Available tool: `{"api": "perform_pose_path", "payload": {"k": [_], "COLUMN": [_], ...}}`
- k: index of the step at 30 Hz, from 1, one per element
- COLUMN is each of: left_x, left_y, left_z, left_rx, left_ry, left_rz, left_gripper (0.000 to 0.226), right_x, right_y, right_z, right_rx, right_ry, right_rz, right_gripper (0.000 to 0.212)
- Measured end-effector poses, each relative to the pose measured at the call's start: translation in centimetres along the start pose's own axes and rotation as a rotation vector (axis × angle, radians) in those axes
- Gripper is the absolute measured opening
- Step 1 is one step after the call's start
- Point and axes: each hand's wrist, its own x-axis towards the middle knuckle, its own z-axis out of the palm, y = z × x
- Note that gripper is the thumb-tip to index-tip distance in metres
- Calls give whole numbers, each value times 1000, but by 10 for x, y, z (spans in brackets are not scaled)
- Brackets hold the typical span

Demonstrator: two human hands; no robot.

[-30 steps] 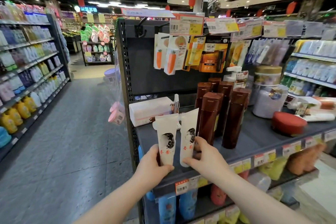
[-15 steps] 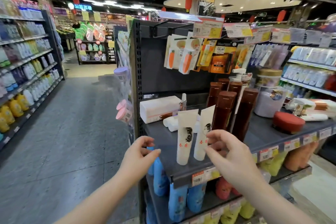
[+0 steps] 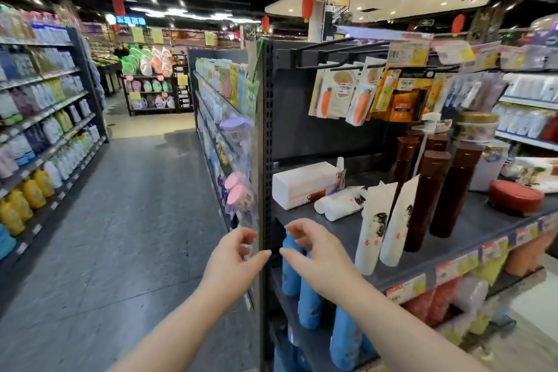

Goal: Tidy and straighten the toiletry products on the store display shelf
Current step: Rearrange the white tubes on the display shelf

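Two white tubes [image 3: 380, 226] stand upright near the front edge of the dark display shelf [image 3: 332, 229], leaning slightly against each other. Behind them rise several tall brown bottles [image 3: 428, 196]. More white tubes [image 3: 338, 204] lie flat beside a white box [image 3: 302, 184]. My left hand [image 3: 235, 257] and my right hand [image 3: 314, 254] hover empty at the shelf's left corner post, fingers curled apart, left of the standing tubes and touching none of them.
A red round tin [image 3: 516, 198] and jars sit at the shelf's right. Carrot-printed packets [image 3: 329, 100] hang on hooks above. Blue bottles [image 3: 305, 296] fill the lower shelf. Pink-lidded jars [image 3: 238, 190] hang in a bag at the corner. An aisle floor [image 3: 120, 235] runs left.
Both hands let go of the two white tubes, which now stand alone. The hands drew back to the left, and the view swung left with them.
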Motion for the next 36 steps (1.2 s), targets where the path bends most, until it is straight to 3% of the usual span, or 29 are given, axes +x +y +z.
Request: {"api": "perform_pose_path", "payload": {"k": [12,21,25,29,31,33,36], "left_x": [102,191,203,213,218,222,229], "left_y": [-8,21,25,30,30,28,27], "left_z": [1,43,63,80,87,91,91], "left_rx": [82,30,-70,-110,-159,-197,-217], "left_ry": [-125,-309,-422,-521,-598,-684,-807], "left_rz": [137,310,312,350,353,322,294], "left_gripper": [32,26,22,16,11,12,17], "right_x": [102,150,155,151,147,141,133], "right_y": [24,69,82,91,90,87,79], "right_z": [16,3,0,1,4,9,13], "right_rx": [9,-181,-411,-553,-549,-518,-437], "right_ry": [250,462,418,266,239,315,501], "right_rz": [176,347,531,726,781,776,776], "right_gripper": [36,38,46,57,49,37,41]}}
